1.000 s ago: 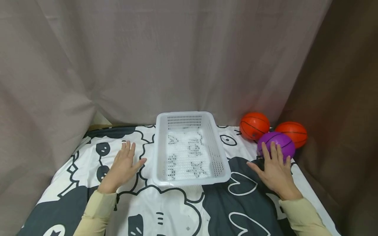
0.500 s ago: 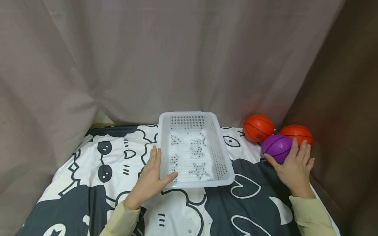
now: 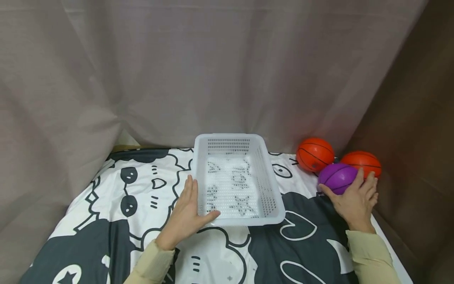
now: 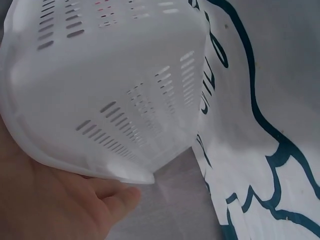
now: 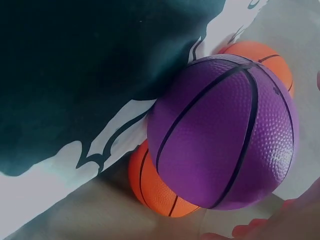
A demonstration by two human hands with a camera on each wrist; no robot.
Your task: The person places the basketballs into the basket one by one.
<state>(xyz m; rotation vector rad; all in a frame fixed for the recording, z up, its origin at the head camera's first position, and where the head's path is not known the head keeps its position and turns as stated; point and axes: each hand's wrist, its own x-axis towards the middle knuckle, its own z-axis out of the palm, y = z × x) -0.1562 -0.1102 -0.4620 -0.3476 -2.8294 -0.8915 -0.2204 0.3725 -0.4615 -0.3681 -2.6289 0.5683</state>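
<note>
I have: white basket beside straight-fingered left hand; purple ball before wide-spread right hand; no ball in basket yet.

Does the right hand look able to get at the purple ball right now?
Probably yes: the right hand is spread close by the near side of the purple ball, with nothing visible between them. The two orange balls lie beyond it and seem unlikely to block that approach.
</note>
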